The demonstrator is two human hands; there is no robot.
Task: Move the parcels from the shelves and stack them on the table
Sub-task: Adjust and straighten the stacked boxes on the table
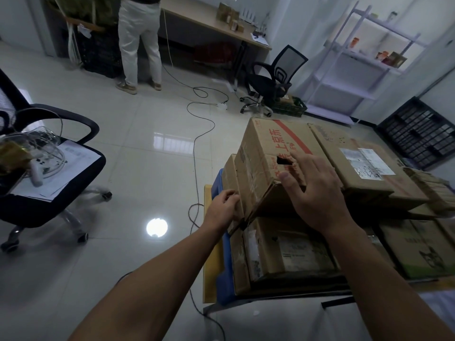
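My left hand (222,207) curls its fingers round the near left edge of the red-printed parcel (278,141), gripping it there. That parcel sits between my hands, atop other cartons (283,249) stacked on the table (209,244). My right hand (317,190) lies flat on its top, fingers spread, clasping nothing.

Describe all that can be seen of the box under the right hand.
The box is worn brown cardboard with a red stripe, red print, clear tape on its side and a torn dark hole on top. It lies on top of other boxes, beside a labelled box. The right hand rests flat on its top; the left hand grips its lower left edge.
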